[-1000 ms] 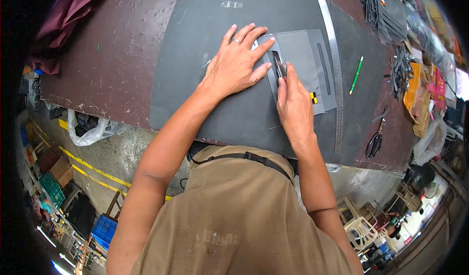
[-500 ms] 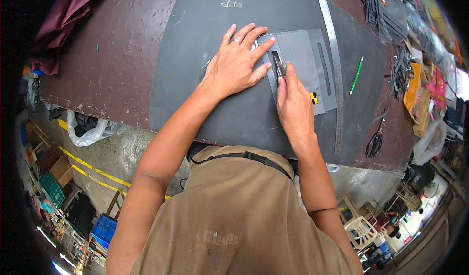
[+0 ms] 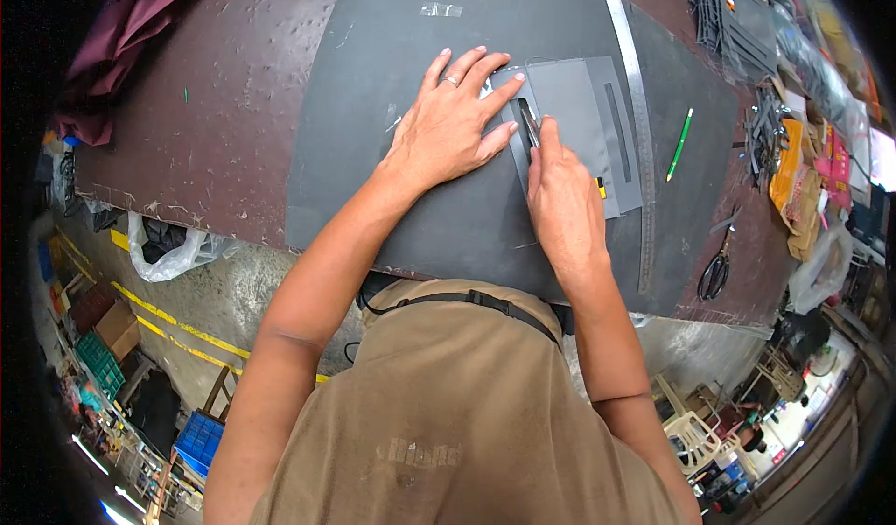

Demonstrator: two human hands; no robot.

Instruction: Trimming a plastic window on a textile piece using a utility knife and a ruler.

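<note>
Head view: right hand grips a knife beside the flat left hand pinning the grey template.

A worn, dark brown surface carried a large black sheet that overhung its near edge. On the bare top lay crumpled maroon cloth at the far left, black scissors near the right front edge, and a heap of black strips and coloured packets along the right side.
</note>
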